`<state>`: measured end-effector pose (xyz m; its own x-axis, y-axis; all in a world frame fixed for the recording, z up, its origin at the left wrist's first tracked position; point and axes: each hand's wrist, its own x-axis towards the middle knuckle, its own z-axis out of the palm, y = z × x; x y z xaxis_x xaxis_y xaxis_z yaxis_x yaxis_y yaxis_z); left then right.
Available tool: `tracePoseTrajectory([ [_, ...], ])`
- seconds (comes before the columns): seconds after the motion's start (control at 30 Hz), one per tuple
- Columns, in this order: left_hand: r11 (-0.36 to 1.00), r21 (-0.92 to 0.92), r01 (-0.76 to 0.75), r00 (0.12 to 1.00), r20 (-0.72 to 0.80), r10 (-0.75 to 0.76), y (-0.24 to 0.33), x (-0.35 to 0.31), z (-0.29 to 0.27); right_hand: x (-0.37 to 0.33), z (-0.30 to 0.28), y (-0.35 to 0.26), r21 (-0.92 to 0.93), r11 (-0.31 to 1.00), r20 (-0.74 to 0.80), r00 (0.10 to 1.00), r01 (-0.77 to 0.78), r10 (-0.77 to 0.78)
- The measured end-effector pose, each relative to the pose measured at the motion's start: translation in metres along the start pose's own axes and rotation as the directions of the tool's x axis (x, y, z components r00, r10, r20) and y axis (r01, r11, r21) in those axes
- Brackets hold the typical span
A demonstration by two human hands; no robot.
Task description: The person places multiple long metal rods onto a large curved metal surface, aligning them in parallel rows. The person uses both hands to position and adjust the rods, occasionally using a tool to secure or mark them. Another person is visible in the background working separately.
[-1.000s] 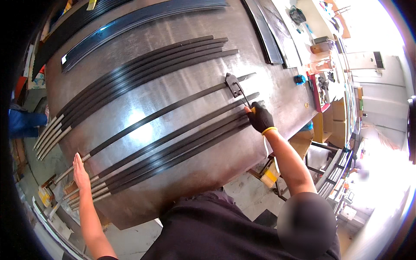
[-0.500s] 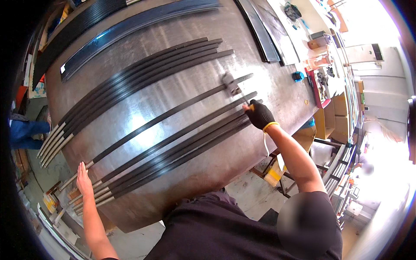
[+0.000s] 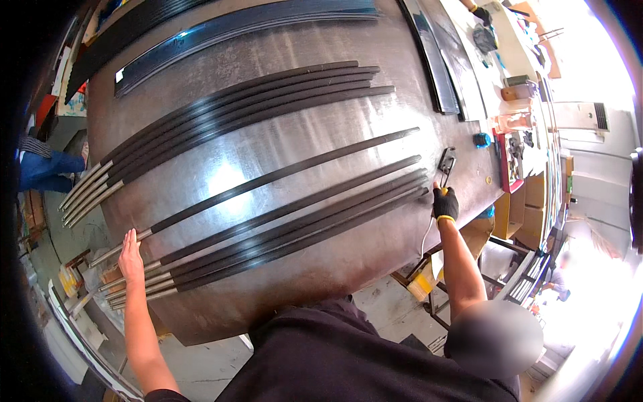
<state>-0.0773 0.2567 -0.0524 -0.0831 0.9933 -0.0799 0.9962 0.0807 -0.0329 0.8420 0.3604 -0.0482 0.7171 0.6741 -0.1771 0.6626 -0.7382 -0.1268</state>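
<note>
My left hand point(image 3: 131, 258) is bare, its fingers stretched out flat over the bare silver end of a black-sleeved rod point(image 3: 281, 173). My right hand point(image 3: 445, 203), in a black glove with a yellow cuff, is closed around the yellow handle of a hand tool point(image 3: 447, 161). The tool has a dark, frame-like head on a thin metal shaft. Its head is beyond the right ends of the rods, apart from them. Nearer to me, several similar rods point(image 3: 301, 231) lie side by side with their silver ends to the left. A pale cord point(image 3: 425, 238) hangs below my right hand.
Beyond the rod, more black rods point(image 3: 254, 110) lie grouped on the metal table point(image 3: 321, 281). Farther back are long dark strips point(image 3: 248, 40) and flat panels point(image 3: 429, 60). A blue roll point(image 3: 481, 140) sits at right. A co-worker's legs point(image 3: 45, 167) and another gloved hand point(image 3: 482, 13) show.
My right hand and the tool have moved right, off the rod's far end. My left hand stays at the silver end. The view has shifted, and another person's gloved hand appears at the top right.
</note>
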Motion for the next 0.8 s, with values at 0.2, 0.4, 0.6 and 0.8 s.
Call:
tracePoseTrajectory([
  [0.2,0.996,-0.014,0.083,0.995,0.055,-0.082,0.021,-0.006,-0.019,-0.026,-0.001,-0.161,0.085,0.556,-0.168,0.562,0.827,-0.810],
  [0.4,0.960,-0.215,0.177,0.981,-0.034,-0.189,0.032,0.009,0.000,0.033,0.051,-0.233,-0.112,0.508,-0.109,0.498,0.854,-0.860],
  [0.6,0.937,-0.174,0.303,0.925,-0.183,-0.334,0.032,0.062,0.017,0.048,0.054,-0.292,-0.143,0.490,-0.180,0.464,0.860,-0.867],
  [0.8,0.898,-0.212,0.386,0.884,-0.193,-0.426,0.019,0.109,0.019,0.082,0.069,-0.318,-0.239,0.435,-0.295,0.362,0.868,-0.884],
])
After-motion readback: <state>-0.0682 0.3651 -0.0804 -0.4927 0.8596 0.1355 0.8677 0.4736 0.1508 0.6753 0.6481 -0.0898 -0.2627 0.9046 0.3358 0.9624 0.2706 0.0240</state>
